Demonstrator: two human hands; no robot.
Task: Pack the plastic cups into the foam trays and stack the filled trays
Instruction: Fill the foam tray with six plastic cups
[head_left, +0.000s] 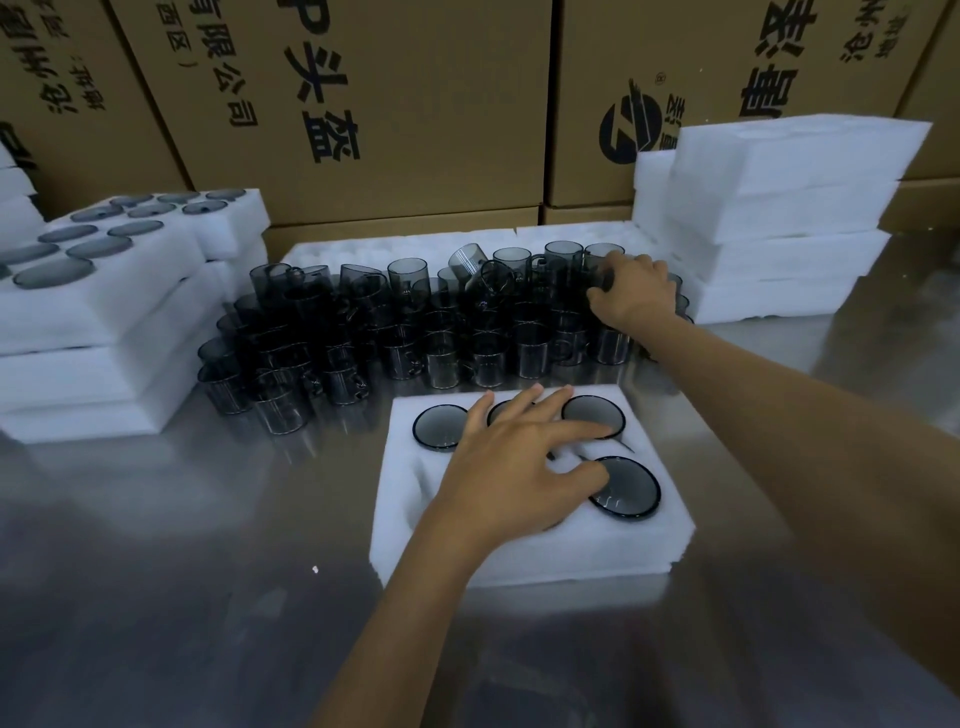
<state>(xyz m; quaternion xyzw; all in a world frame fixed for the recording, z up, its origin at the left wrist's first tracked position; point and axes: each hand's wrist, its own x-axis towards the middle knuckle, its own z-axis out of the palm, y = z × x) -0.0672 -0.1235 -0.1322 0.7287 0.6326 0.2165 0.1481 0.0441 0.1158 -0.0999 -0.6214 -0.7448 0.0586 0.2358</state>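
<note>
1. A white foam tray (410, 499) lies on the shiny metal bench (182, 545), near the front edge and a bit toward the right side.
2. Four dark cups are seen set in the tray's holes. Three sit in the far row, and one cup (631, 488) sits in the near row at the right.
3. The left hand (511, 467) is laid on the tray with its fingers spread and straight. The thumb touches the near-row cup, and the other fingers rest over the far row. Nothing is gripped by it.
4. A big pile of loose dark cups (395, 322) is stood toward the back of the bench, behind the tray.
5. The right hand (636, 296) is placed on the right end of the pile. Its fingers are curled round a cup (605, 260) there.
6. Filled trays (104, 291) are stacked at the left edge of the bench.
7. Plain foam blocks (779, 218) are stacked at the back right.
8. Brown boxes (363, 104) are lined up behind the bench.
</note>
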